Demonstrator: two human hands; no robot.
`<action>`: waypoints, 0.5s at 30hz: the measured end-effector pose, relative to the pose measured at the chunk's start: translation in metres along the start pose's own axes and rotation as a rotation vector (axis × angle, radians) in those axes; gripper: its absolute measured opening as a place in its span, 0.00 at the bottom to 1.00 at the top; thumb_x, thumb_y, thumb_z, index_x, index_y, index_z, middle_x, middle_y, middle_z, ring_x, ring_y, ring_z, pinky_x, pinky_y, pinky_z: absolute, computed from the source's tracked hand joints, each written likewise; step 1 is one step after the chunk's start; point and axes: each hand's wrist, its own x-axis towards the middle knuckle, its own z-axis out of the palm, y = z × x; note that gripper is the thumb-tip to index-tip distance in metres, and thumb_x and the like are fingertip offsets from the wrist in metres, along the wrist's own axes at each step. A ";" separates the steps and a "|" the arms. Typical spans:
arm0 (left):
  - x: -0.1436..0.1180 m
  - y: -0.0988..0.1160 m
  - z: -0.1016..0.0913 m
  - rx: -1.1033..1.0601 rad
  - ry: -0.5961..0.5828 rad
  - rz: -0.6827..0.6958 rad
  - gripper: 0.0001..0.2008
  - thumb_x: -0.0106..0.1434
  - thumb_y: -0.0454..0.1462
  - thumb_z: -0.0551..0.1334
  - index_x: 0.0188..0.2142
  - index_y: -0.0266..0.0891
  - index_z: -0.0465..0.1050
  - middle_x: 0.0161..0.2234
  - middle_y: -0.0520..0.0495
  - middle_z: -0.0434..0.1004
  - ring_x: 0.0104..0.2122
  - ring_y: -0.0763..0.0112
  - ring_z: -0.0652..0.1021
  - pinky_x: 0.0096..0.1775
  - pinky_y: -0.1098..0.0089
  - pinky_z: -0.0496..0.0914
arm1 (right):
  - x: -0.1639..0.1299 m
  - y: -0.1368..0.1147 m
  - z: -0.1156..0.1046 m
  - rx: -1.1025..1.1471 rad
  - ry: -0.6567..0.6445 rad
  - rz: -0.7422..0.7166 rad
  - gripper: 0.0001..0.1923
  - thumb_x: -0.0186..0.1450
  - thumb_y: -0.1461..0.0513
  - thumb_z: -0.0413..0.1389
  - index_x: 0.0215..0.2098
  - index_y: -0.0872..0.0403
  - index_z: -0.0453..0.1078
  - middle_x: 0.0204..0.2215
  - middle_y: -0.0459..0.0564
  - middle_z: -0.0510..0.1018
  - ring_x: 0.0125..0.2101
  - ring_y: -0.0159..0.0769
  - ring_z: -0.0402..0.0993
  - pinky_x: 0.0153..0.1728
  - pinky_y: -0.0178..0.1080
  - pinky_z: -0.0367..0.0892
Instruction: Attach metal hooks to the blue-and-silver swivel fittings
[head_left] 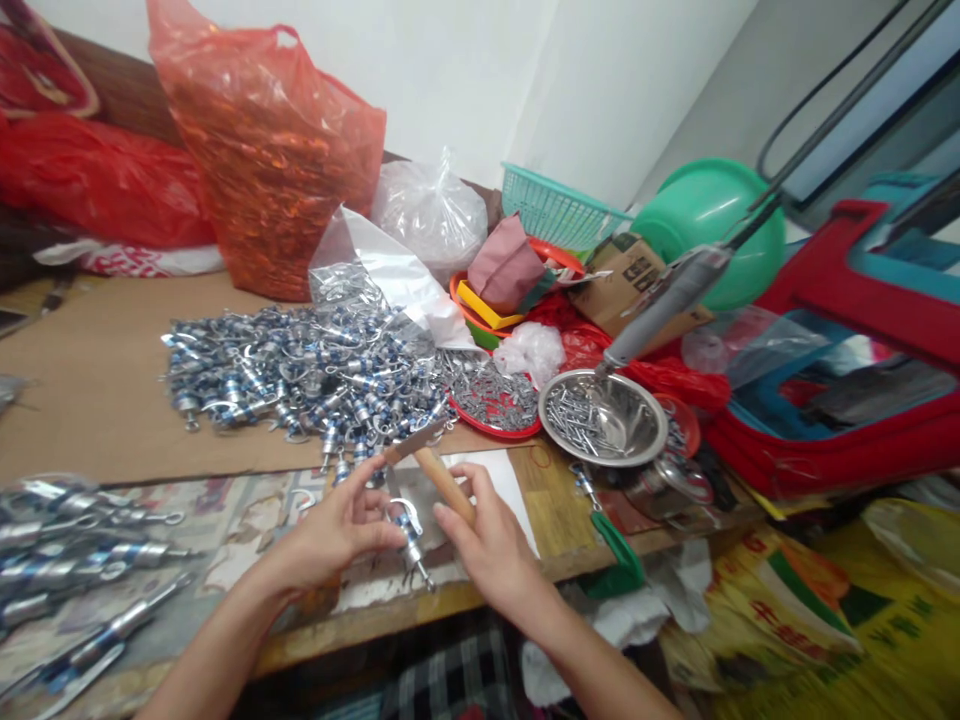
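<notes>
While the head view looks down over a crowded counter (97,370), the left hand (337,530) pinches a small metal hook fitting (409,530) between thumb and fingertips, just above the counter's near edge. Beside it, the right hand (487,545) is curled around a wooden-handled tool (442,478), whose handle slants up and away from the palm toward a flat metal tip close to the fitting. Both hands are narrow and holding something; they sit close together over a pale sheet (510,490) lying on the counter. Beyond them spreads a large heap of blue-and-silver fittings (300,375), with a red plate of small metal parts (491,400) just to its right and a steel bowl of screws (604,415) next to that. More fittings (67,560) lie at the near left. Farther back stand an orange plastic bag (262,140), a teal basket (559,210) and a green basin (701,225)
</notes>
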 end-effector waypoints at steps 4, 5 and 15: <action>0.001 -0.003 -0.001 -0.003 -0.038 0.034 0.41 0.44 0.31 0.66 0.55 0.39 0.47 0.26 0.55 0.68 0.27 0.73 0.71 0.30 0.71 0.64 | -0.006 -0.010 0.018 -0.065 0.048 0.035 0.17 0.59 0.63 0.49 0.47 0.50 0.57 0.42 0.49 0.71 0.39 0.39 0.69 0.37 0.39 0.63; 0.002 -0.004 -0.002 -0.007 -0.045 0.041 0.40 0.44 0.31 0.66 0.54 0.40 0.48 0.26 0.55 0.68 0.27 0.73 0.71 0.30 0.71 0.65 | -0.007 -0.012 0.020 -0.088 0.063 0.038 0.18 0.59 0.63 0.49 0.48 0.49 0.57 0.42 0.49 0.71 0.39 0.40 0.70 0.37 0.40 0.64; 0.004 -0.006 -0.003 -0.034 -0.043 0.033 0.43 0.43 0.32 0.67 0.55 0.41 0.46 0.27 0.55 0.69 0.27 0.73 0.72 0.31 0.71 0.66 | -0.012 -0.022 0.032 -0.159 0.165 0.067 0.19 0.60 0.65 0.47 0.50 0.49 0.56 0.42 0.48 0.72 0.38 0.39 0.71 0.36 0.38 0.64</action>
